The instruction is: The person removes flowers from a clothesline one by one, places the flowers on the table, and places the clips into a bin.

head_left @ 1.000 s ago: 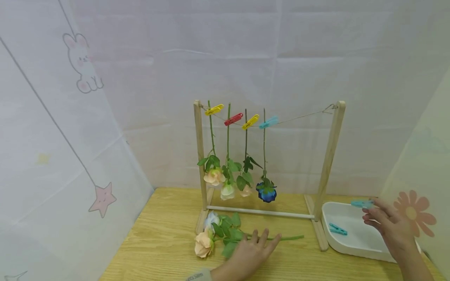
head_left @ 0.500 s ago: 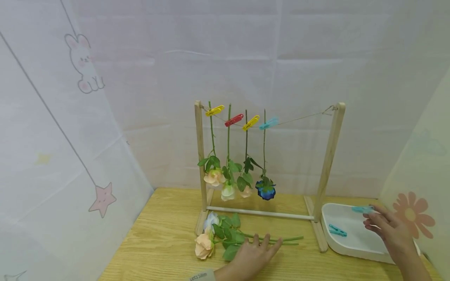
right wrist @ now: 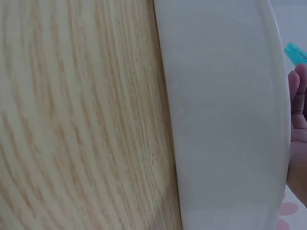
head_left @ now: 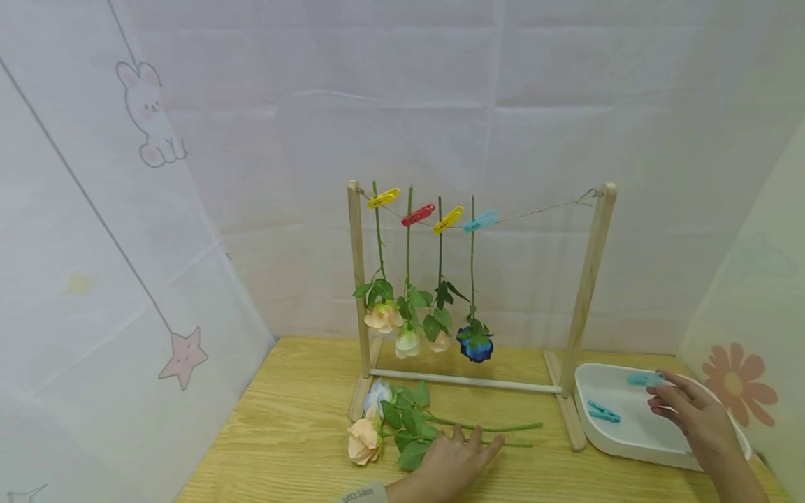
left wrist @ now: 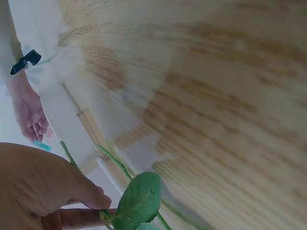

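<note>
My left hand (head_left: 454, 461) pinches the stem of a peach rose (head_left: 365, 441) low over the table. In the left wrist view, thumb and finger (left wrist: 91, 194) close on that green stem beside a leaf (left wrist: 139, 201). Behind it lies a pale blue rose (head_left: 377, 397), its stem apart from the hand. My right hand (head_left: 698, 416) holds a light blue clothespin (head_left: 644, 378) above the white tray (head_left: 641, 453). Another teal clothespin (head_left: 604, 412) lies inside the tray. In the right wrist view, the tray's wall (right wrist: 223, 115) hides part of the hand.
A wooden frame (head_left: 588, 286) with a string (head_left: 537, 211) stands at the back. Several roses hang head down from it by clothespins, among them a dark blue rose (head_left: 476, 346). The string's right part carries no clothespin. A white bar (head_left: 465, 380) crosses the frame low down.
My left hand has drawn the peach rose's stem slightly toward me, so the two stems now show apart. The right hand has lowered a little with its clothespin.
</note>
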The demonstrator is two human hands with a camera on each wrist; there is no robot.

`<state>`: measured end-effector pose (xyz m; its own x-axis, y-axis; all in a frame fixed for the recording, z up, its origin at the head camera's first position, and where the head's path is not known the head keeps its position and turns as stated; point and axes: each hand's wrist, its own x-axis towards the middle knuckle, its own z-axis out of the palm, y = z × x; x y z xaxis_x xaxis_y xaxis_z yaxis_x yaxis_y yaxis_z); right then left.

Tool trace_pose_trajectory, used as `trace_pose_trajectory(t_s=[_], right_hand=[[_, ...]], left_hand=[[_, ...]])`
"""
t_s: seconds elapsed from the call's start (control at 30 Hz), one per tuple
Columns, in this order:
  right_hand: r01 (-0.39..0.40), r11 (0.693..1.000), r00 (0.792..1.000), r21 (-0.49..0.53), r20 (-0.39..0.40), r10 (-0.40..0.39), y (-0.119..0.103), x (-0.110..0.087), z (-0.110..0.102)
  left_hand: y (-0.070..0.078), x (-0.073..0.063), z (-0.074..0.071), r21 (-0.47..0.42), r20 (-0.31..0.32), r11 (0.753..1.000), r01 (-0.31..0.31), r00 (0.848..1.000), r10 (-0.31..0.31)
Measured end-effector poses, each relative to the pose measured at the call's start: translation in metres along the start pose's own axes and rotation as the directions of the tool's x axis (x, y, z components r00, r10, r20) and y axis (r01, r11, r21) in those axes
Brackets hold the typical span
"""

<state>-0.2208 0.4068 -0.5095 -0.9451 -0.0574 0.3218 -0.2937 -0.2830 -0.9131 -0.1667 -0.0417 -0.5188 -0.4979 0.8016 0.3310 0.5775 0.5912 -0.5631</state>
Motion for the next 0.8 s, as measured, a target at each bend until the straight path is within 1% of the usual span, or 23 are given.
trace_pose_trajectory(t_s=[0.23,0.5,0.7,0.8], right_hand=[[-0.029,0.999,0.999,-0.029,-0.025,0.029,0.0038,0.0021,-0.0031],[-0.059,0.997,0.998,-0.049,-0.035,0.058,0.0031,0.0029,-0.0014],[-0.073,0.995,0.997,-0.063,-0.039,0.071,0.0024,0.0033,-0.0006],[-0.067,0.996,0.997,-0.066,-0.03,0.065,0.0026,0.0032,-0.0009]], left_hand=[[0.0008,-0.0004,0.0005,-0.007,0.0,1.0,0.001,1.0,-0.001],[-0.0016,0.0003,0.0007,-0.001,-0.034,1.0,0.007,0.999,-0.007],[-0.0009,0.0011,0.0027,0.001,-0.01,1.0,0.024,1.0,-0.024],[0.0,0.0005,0.0038,0.005,0.016,0.999,0.039,0.999,-0.039]])
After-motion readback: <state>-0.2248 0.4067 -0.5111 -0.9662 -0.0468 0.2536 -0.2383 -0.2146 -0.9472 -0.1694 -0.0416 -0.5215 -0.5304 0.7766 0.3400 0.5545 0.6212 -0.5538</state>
